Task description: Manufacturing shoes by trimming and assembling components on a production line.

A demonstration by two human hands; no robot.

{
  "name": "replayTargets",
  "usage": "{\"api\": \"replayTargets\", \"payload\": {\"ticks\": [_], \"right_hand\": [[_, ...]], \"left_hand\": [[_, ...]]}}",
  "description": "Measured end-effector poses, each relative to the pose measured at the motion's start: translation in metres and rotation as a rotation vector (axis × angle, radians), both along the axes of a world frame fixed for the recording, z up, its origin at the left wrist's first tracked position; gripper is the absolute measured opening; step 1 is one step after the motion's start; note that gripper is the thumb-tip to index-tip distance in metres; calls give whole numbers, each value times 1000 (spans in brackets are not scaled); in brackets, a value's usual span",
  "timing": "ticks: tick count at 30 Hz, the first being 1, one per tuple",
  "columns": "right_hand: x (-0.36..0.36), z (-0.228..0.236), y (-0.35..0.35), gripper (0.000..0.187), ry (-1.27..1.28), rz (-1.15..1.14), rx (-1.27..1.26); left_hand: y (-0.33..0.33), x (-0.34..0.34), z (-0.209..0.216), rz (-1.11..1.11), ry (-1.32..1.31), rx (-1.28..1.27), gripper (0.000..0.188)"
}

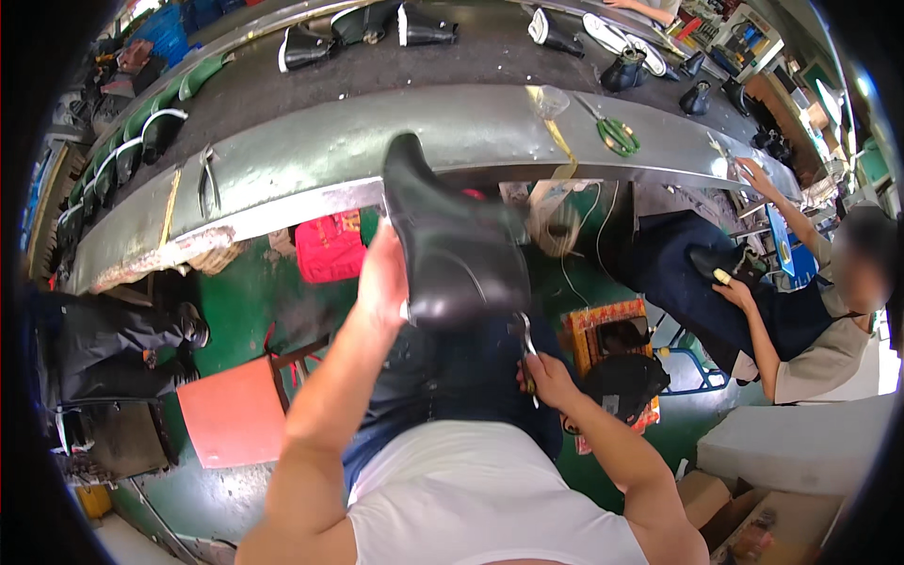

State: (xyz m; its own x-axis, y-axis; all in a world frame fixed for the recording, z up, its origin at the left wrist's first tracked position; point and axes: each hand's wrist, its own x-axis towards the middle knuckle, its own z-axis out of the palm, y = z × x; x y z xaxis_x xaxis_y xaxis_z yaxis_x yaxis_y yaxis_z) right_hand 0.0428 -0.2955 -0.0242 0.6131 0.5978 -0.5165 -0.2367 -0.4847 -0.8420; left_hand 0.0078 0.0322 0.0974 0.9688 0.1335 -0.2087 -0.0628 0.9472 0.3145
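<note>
A shiny black boot (461,254) is held up in front of me, with its toe pointing away toward the bench. My left hand (383,275) is closed along the boot's left side, by its pale sole edge; some fingers are hidden behind it. My right hand (548,379) is closed around a pair of metal pliers (525,331), their head just below the boot's right lower corner. Whether the pliers touch the boot, I cannot tell.
Beyond the boot runs a metal bench edge (311,141) carrying another pair of pliers (208,181) and green-handled scissors (618,137). Several black boots (427,26) stand on the dark belt. At right a co-worker (829,348) handles a black shoe (716,264). A red bag (330,247) lies under the bench.
</note>
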Motion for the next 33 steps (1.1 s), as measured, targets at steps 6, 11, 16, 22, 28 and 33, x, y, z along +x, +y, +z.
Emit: {"api": "replayTargets", "payload": {"ticks": [6, 11, 16, 22, 28, 33], "right_hand": [[2, 29, 14, 41, -453, 322, -263], [-20, 53, 22, 42, -804, 591, -319], [-30, 61, 17, 46, -963, 802, -437], [-13, 66, 18, 55, -1114, 735, -303], [-27, 48, 15, 59, -1026, 833, -372], [-15, 45, 17, 60, -885, 722, -219]], "left_hand": [[23, 14, 18, 15, -128, -115, 64], [25, 23, 33, 107, -69, -52, 60], [23, 17, 34, 49, -86, -60, 62], [20, 16, 35, 40, -85, -3, 62], [46, 26, 35, 102, -148, 68, 66], [151, 59, 64, 401, 175, 436, 72]]}}
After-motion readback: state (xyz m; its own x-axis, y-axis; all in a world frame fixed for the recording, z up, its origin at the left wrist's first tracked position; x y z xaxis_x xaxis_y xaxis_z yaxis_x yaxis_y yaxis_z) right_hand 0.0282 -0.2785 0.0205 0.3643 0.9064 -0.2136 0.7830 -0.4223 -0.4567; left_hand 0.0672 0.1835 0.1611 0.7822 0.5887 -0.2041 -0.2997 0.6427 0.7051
